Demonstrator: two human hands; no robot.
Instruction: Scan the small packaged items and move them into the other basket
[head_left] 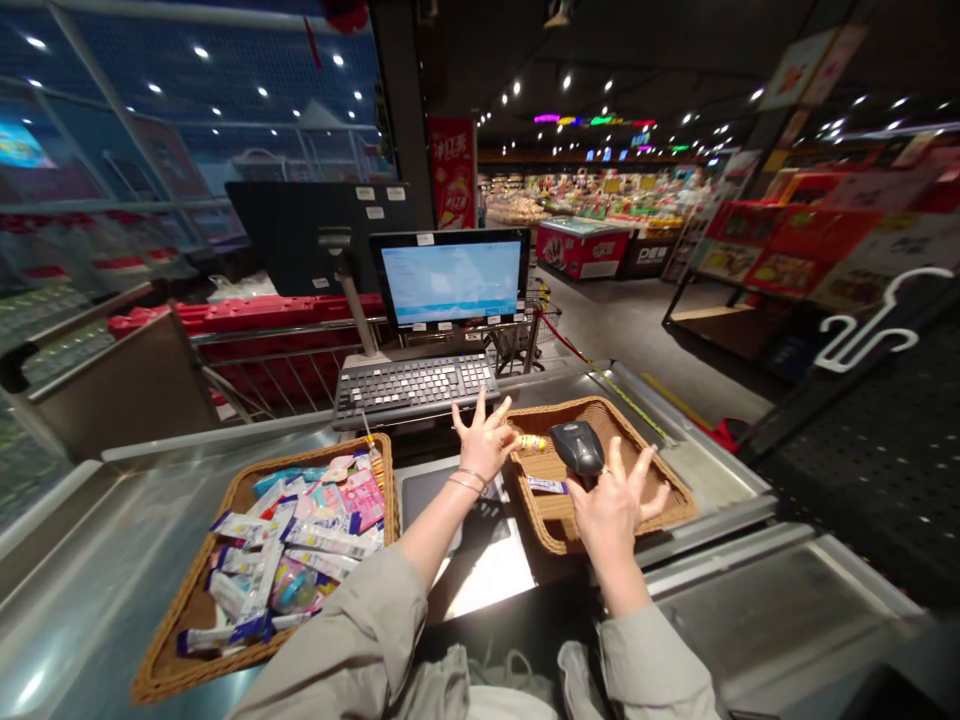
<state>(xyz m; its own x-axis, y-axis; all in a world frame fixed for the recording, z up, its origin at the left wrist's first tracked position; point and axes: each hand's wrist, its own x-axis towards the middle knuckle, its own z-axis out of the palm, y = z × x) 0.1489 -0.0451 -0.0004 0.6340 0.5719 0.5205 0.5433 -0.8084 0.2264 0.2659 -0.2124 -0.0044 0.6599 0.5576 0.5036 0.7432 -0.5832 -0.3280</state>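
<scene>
My left hand [484,440] pinches a small yellow-wrapped stick [532,442] between thumb and finger, its other fingers spread. The stick is over the left side of a wicker basket [551,535]. In my right hand [611,508] is a black handheld barcode scanner [576,446], gripped by thumb and forefinger while the other fingers fan out. The scanner's head is above the same basket, angled toward the stick. A purple-and-white packet [547,485] lies inside this basket. To the left, a second wicker basket [169,640] holds many sticks and packets in white, purple and pink wrappers.
Behind the hands are a black keyboard [416,385] and a lit monitor [454,283]. The metal counter [90,560] extends to both sides. A white hanger [874,335] is at the right. Beyond are a shopping cart [281,370] and shop displays.
</scene>
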